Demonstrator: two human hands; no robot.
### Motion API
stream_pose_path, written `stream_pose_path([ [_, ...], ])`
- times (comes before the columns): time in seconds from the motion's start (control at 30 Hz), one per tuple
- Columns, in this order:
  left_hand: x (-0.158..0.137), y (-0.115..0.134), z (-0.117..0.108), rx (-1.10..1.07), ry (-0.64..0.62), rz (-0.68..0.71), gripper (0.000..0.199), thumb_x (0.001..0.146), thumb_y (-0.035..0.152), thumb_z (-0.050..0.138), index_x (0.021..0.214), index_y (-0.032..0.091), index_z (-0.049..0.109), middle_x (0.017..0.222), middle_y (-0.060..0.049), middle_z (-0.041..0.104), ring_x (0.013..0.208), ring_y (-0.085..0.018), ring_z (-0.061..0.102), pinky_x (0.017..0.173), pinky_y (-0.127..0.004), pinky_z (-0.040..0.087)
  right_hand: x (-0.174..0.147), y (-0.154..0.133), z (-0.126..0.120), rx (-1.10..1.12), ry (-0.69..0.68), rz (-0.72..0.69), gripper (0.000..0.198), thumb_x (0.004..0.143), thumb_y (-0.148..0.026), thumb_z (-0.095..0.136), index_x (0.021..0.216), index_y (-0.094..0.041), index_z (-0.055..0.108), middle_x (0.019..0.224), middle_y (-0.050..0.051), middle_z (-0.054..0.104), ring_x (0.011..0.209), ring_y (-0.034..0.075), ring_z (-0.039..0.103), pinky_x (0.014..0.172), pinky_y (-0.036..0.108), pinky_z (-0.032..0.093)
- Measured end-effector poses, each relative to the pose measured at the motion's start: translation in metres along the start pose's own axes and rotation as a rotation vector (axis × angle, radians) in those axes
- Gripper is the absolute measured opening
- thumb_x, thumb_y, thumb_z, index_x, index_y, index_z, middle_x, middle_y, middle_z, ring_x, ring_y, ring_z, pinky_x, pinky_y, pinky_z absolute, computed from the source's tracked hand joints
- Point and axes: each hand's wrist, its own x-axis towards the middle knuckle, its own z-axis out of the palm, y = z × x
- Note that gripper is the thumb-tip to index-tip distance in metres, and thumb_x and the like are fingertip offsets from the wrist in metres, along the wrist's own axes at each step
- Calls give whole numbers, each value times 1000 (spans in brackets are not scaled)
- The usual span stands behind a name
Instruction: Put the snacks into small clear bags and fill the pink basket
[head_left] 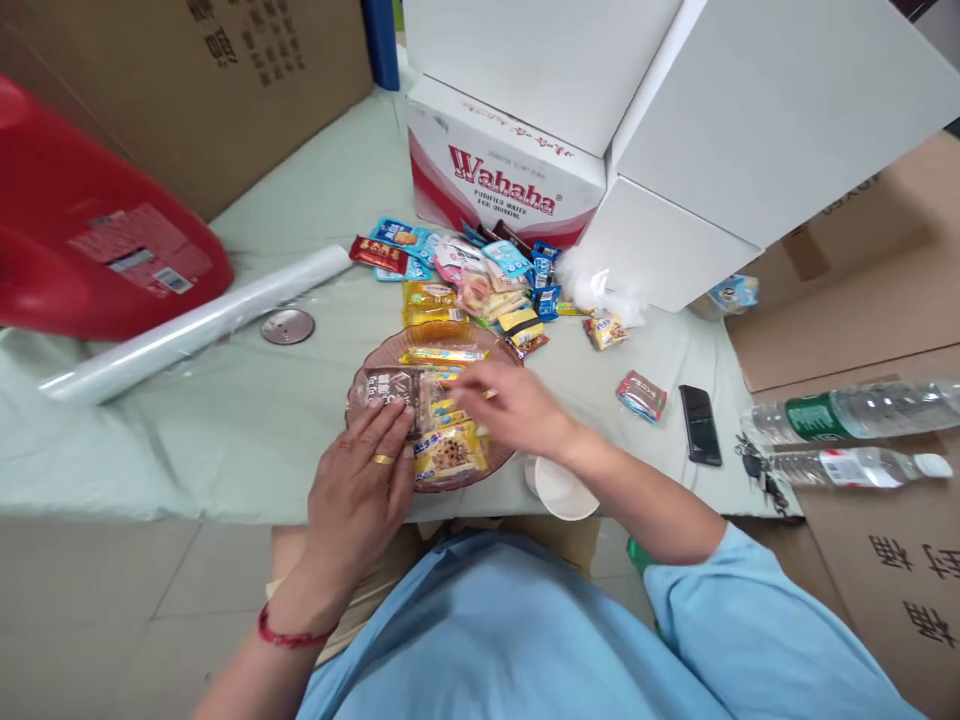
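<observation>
Pinkish and translucent, a ribbed plate (pixel 381 352) is sitting on the table (pixel 247 440). The left hand (pixel 367 475) is resting on its brown packet (pixel 390 381), fingers together; the right hand (pixel 514 405) is hanging over yellow packets (pixel 450 455), its curled fingers' grip unclear.

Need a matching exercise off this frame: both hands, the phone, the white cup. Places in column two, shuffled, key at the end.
Column one
1. Left hand
2. Right hand
3. Phone
4. White cup

Column two
A. Near the table's front edge, partly hidden by the right forearm
B. Fingers on the brown packet in the bowl
C. Lying between a small red-brown packet and the keys
D. Over the bowl's right side, by the yellow packets

Pairs: 1-B, 2-D, 3-C, 4-A
</observation>
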Motion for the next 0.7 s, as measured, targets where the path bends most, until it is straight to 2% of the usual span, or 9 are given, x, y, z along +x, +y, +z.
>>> stream_pose_path([
  [0.03, 1, -2, 2, -9, 1, 25, 58, 103, 19, 55, 160, 28, 46, 154, -14, 62, 150, -33, 52, 122, -56, 45, -14, 12, -21, 9, 121, 33, 29, 104, -45, 56, 96, -20, 69, 92, 2, 73, 86, 16, 65, 79, 27, 48],
  [0.13, 0, -5, 6, -19, 27, 65, 61, 103, 16, 55, 161, 27, 44, 152, -14, 62, 150, -33, 51, 120, -55, 48, -62, 71, -90, -153, 561, 301, 32, 98, -52, 60, 100, -21, 71, 96, 4, 76, 88, 21, 68, 86, 35, 53],
  [0.2, -1, -6, 8, -29, 49, 66, 62, 103, 15, 54, 162, 29, 42, 152, -14, 61, 151, -33, 50, 120, -56, 49, -92, 119, -131, -286, 706, 541, 31, 91, -49, 66, 102, -20, 72, 105, 10, 78, 99, 26, 70, 97, 42, 53],
  [0.27, -2, -6, 9, -42, 68, 64, 62, 102, 14, 54, 161, 30, 43, 152, -13, 61, 151, -33, 49, 120, -57, 48, -119, 160, -162, -295, 670, 759, 37, 84, -44, 73, 110, -17, 72, 118, 16, 77, 112, 30, 70, 104, 46, 52],
  [0.37, -1, -7, 11, -64, 83, 68, 63, 101, 13, 55, 160, 30, 45, 152, -14, 60, 151, -35, 48, 121, -59, 46, -149, 195, -186, -162, 472, 875, 51, 74, -41, 84, 117, -17, 73, 126, 16, 76, 118, 30, 70, 107, 43, 52],
  [0.47, 0, -7, 13, -80, 100, 71, 63, 100, 12, 55, 159, 29, 47, 151, -14, 60, 150, -35, 48, 122, -60, 45, -162, 204, -193, -16, 274, 884, 60, 69, -44, 88, 121, -18, 72, 110, 10, 80, 102, 26, 73, 93, 37, 57],
  [0.53, 1, -5, 14, -82, 124, 68, 62, 99, 12, 55, 159, 30, 49, 151, -14, 60, 150, -35, 48, 123, -60, 44, -164, 202, -191, -15, 166, 876, 58, 70, -47, 87, 118, -19, 72, 96, 6, 79, 88, 24, 72, 81, 34, 56],
  [0.63, 2, -2, 17, -77, 158, 62, 62, 99, 11, 55, 158, 30, 50, 151, -14, 60, 149, -35, 49, 123, -61, 42, -164, 196, -183, -163, 60, 796, 41, 76, -52, 79, 100, -19, 73, 87, 3, 74, 81, 21, 68, 73, 30, 53],
  [0.7, 2, -1, 18, -72, 166, 64, 62, 98, 10, 54, 158, 29, 50, 150, -14, 61, 148, -35, 49, 123, -61, 42, -165, 190, -173, -331, 81, 727, 34, 81, -50, 74, 93, -19, 71, 93, 6, 73, 82, 22, 68, 74, 31, 53],
])
